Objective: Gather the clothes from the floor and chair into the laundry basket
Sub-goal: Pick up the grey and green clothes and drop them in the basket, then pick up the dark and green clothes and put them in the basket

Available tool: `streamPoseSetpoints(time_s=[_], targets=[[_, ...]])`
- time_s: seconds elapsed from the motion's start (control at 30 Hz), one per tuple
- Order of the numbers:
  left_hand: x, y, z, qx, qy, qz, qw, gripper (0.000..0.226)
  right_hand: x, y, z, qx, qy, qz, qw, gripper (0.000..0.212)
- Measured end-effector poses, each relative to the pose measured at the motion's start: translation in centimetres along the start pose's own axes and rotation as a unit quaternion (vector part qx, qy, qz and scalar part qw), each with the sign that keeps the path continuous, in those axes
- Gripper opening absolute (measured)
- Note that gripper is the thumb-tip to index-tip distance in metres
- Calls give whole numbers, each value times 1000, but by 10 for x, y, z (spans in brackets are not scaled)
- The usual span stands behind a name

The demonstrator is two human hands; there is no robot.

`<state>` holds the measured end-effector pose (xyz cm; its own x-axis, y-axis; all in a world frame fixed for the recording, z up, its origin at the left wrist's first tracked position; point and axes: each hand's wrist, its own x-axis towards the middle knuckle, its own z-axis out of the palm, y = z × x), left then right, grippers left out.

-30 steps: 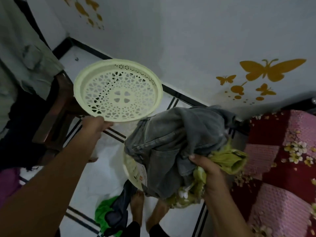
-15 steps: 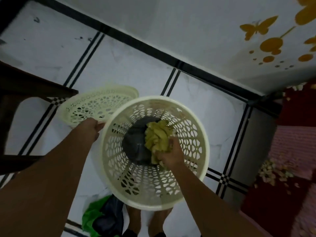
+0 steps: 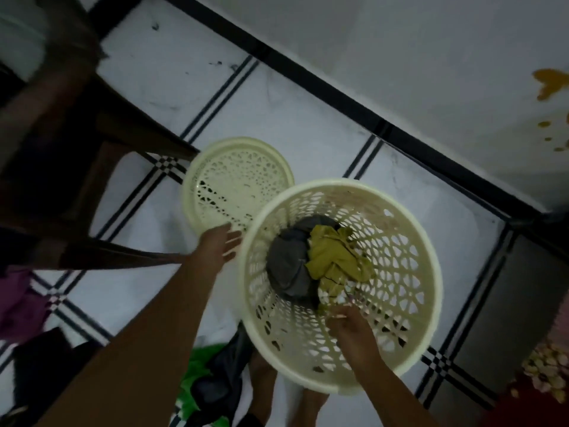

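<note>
A cream lattice laundry basket point(image 3: 409, 241) stands on the tiled floor below me. A grey garment point(image 3: 288, 266) and a yellow-green garment point(image 3: 334, 260) lie at its bottom. My right hand point(image 3: 351, 329) is inside the basket above the clothes, fingers loose, holding nothing. The basket's cream lid point(image 3: 234, 183) lies flat on the floor to the left. My left hand point(image 3: 220, 245) hovers open at the lid's near edge, fingers spread. A green and dark pile of clothes point(image 3: 212, 383) lies by my feet. A purple garment point(image 3: 18, 303) shows at the left edge.
A dark wooden chair point(image 3: 61, 155) stands at the left, its legs close to the lid. The white wall with a black skirting point(image 3: 338, 97) runs diagonally behind the basket. A red floral bed cover point(image 3: 545, 371) is at the right edge.
My right hand let go of the yellow-green garment and drew back up inside the basket. My left hand set the lid on the floor and opened. The view tilted further down.
</note>
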<state>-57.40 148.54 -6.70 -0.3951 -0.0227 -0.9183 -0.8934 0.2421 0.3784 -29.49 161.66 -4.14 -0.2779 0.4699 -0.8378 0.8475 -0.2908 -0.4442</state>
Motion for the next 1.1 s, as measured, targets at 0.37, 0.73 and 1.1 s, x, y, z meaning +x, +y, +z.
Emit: streamPoseSetpoints(time_s=[0.37,0.73,1.1], targets=[[-134,-154,-152,-169,102,123,973,21,-120,-36,102,-131,-202,-234,942,16],[-278,-483,-268,-377,269,-17,886,17,-240,104,210,-413,-350,-239,806,4],[-153,-776,-338,-227,381,-209,872,48,-199,399,399,-714,-432,-247,493,21]])
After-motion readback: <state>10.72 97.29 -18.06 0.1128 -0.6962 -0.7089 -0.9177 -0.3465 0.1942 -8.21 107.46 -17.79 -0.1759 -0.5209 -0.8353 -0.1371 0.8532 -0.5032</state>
